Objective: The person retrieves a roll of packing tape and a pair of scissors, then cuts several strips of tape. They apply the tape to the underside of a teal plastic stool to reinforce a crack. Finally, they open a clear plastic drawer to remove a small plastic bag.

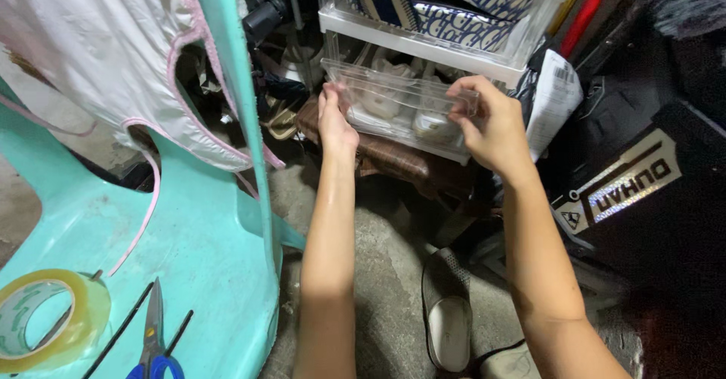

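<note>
Where the clear plastic drawer (401,103) juts part way out of the stacked clear organiser (423,43), held level at both front corners: left hand (335,122) wrapped round the left end, right hand (491,126) closed over the right end, thumbs on the front rim, probably so the tray cannot tip and spill the pale rounded items (435,126) lying inside. Both hands closed on the drawer, neither free. Above, packed into the upper compartment, blue-and-white patterned fabric (454,5). Below the drawer, a brown bag or wrapped bundle (393,160) crowding the space underneath, likely limiting any lowering. To the right, close against the forearm, a black case with a metallic label (643,190) and a white tagged wrapper (554,99). On the concrete floor (386,258) between the arms, a dark slipper (448,311). To the left, a turquoise plastic chair (204,250) draped with white pink-trimmed cloth (113,46), carrying a roll of clear tape (45,318) and blue-handled scissors (155,341), hemming in that side
</note>
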